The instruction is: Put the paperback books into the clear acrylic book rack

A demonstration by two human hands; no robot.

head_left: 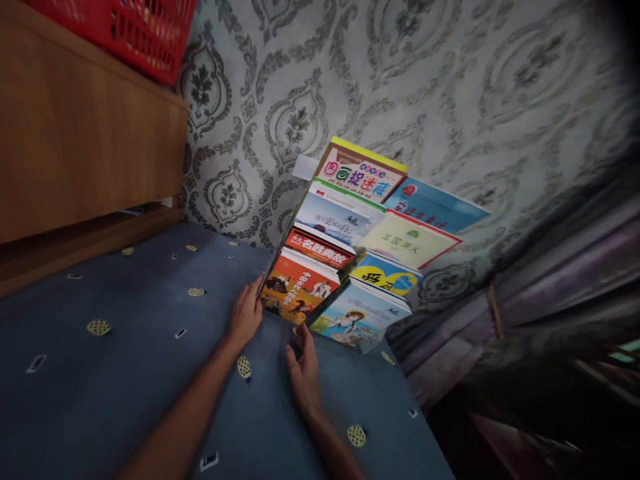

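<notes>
A tiered book rack (281, 250) stands tilted in view against the wall, its dark left side panel showing. Two columns of picture books fill it, among them an orange book (295, 288) at the lower left and a light blue book with a girl on its cover (353, 317) at the lower right. My left hand (247, 312) is closed on the rack's left edge near the bottom, some fingers hidden by the panel. Just below the orange book, my right hand (304, 370) is open, thumb and fingers apart, holding nothing. Whether its fingertips touch the rack is unclear.
The rack rests on a blue sheet (150, 380) printed with pineapples. Patterned wallpaper (295, 73) rises behind it. At left stands a wooden cabinet (90, 127) with a red basket (143, 37) on top. A grey-purple curtain (465, 320) hangs at right, by the sheet's edge.
</notes>
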